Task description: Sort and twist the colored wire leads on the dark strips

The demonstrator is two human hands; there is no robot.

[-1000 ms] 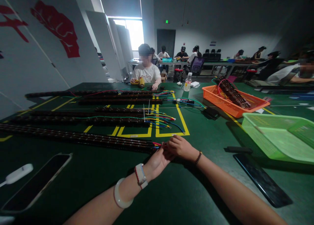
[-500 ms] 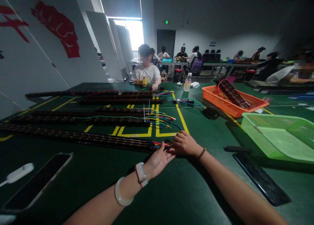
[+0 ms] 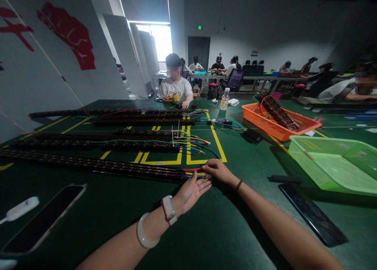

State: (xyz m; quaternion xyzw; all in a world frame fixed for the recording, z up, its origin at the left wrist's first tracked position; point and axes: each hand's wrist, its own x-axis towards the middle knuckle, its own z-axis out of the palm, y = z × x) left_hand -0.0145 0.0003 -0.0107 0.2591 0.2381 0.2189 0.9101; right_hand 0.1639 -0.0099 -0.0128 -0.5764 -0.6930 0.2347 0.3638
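Note:
My left hand (image 3: 188, 191) lies palm up with its fingers stretched out, below the end of a long dark wire bundle (image 3: 126, 168). Yellow and blue wires (image 3: 193, 175), with a ring terminal at their tip, run along above its fingers; the thumb points up beside them. Thumb and fingertips of my right hand (image 3: 219, 171) are pinched on the end of a red wire (image 3: 192, 169) that comes out of the same bundle. The wire's tip is hidden in that pinch.
More dark bundles (image 3: 97, 142) with coloured wire ends lie beyond. To the right are an orange basket (image 3: 256, 120), a green basket (image 3: 309, 171) and a black phone (image 3: 312, 215). Another phone (image 3: 44, 219) lies at left. Across the table sits a person (image 3: 176, 87) near a bottle (image 3: 225, 99).
My right hand's fingers have shifted and now pinch the red wire, separated from the others. The ring terminal and the yellow and blue wires show more clearly. The left hand stays in place.

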